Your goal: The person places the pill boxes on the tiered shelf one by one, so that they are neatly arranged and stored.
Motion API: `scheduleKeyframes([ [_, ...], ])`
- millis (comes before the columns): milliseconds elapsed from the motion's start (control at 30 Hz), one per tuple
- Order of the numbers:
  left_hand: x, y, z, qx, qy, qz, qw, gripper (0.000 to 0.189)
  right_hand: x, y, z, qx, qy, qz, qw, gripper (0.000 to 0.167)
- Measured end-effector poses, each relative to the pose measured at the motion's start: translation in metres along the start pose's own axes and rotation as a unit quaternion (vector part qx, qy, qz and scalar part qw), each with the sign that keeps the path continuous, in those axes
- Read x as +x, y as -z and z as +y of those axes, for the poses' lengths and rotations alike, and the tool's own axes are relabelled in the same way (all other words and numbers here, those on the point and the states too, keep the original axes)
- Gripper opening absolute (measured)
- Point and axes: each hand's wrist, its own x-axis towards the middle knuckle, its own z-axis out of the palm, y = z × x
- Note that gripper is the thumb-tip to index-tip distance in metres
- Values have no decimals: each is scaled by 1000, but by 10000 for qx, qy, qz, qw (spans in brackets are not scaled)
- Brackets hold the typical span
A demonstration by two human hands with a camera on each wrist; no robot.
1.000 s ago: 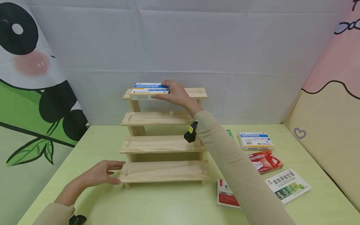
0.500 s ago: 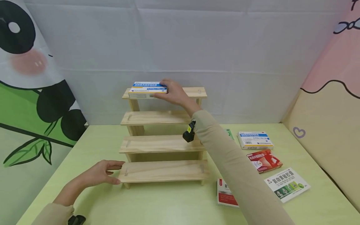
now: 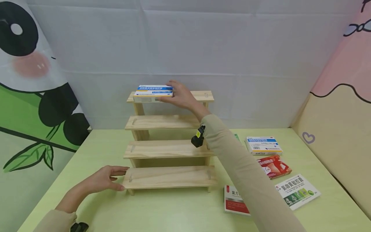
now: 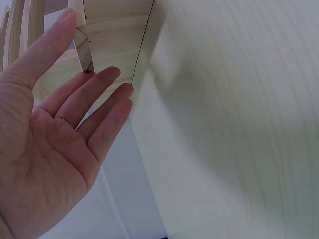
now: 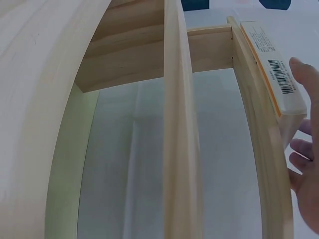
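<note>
A wooden four-tier display stand [image 3: 168,177] stands on the table. My left hand [image 3: 101,178] holds the left end of its lowest shelf, thumb at the front corner and forefinger at the back; the left wrist view shows the other fingers stretched beyond the board [image 4: 83,49]. On the top shelf, toward its left, lies a white medicine box [image 3: 152,93] with blue and yellow stripes. My right hand [image 3: 182,96] is around the box's right end, thumb in front and fingers behind. In the right wrist view the box [image 5: 276,74] shows its barcode side, with the thumb close beside it.
On the table's right lie a similar blue-striped box [image 3: 263,145], a red box [image 3: 275,166], a white-and-green box [image 3: 298,191] and a white-and-red box [image 3: 234,201]. The right sleeve partly covers some of them. A white cloth backdrop [image 3: 246,96] hangs behind the stand.
The medicine box has shifted very slightly left along the top shelf. The right forefinger has lifted a little. My left hand stays at the lowest shelf.
</note>
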Motion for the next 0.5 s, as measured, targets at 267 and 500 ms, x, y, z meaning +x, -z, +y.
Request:
scheduleKeyframes([
  [267,-1,0,1,38,20,5,10000,71,-12,14,-1,105,-202,-26,9997,78],
  [500,1,0,1,65,87,-11,9999,72,-26,28,3,207,-184,92,9996,78],
])
